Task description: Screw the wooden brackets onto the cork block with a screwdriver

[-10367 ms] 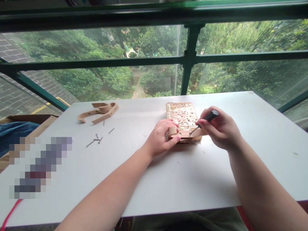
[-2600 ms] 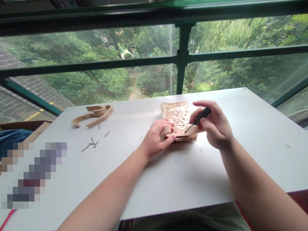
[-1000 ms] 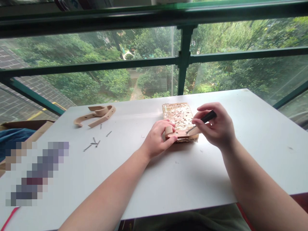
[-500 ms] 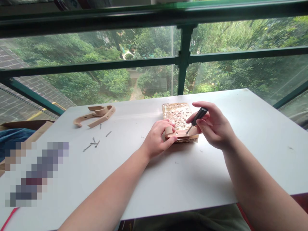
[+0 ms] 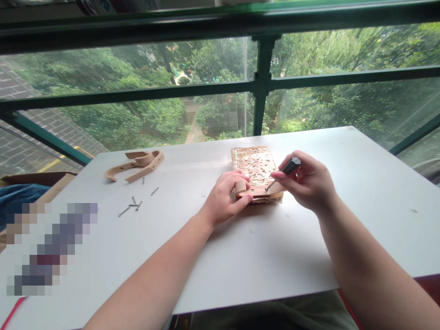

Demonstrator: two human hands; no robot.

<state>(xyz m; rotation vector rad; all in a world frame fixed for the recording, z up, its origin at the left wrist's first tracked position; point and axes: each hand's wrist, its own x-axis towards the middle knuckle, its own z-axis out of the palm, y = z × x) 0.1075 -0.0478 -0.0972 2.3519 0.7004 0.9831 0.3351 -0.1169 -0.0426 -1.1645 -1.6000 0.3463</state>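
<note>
My left hand (image 5: 229, 197) is closed around the curled end of a wooden hook (image 5: 258, 191), pressing it onto a plastic-wrapped block (image 5: 255, 164) full of small holes. One screw head shows in the hook near my left thumb. My right hand (image 5: 307, 181) grips a screwdriver (image 5: 288, 167) by its black handle. The shaft slants down to the left, its tip at a second screw (image 5: 266, 189) in the hook. The hook's right end is partly behind my right hand.
More curved wooden hooks (image 5: 142, 166) lie at the table's back left. Several loose screws (image 5: 134, 204) are scattered in front of them. A cardboard box (image 5: 51, 195) with blue cloth stands beyond the left edge. Green-framed windows (image 5: 263, 82) rise behind the white table (image 5: 261, 266).
My right fingers have regripped the screwdriver, closing around its handle. The handle has tilted slightly to the right and down. My left hand and the hook stay in place.
</note>
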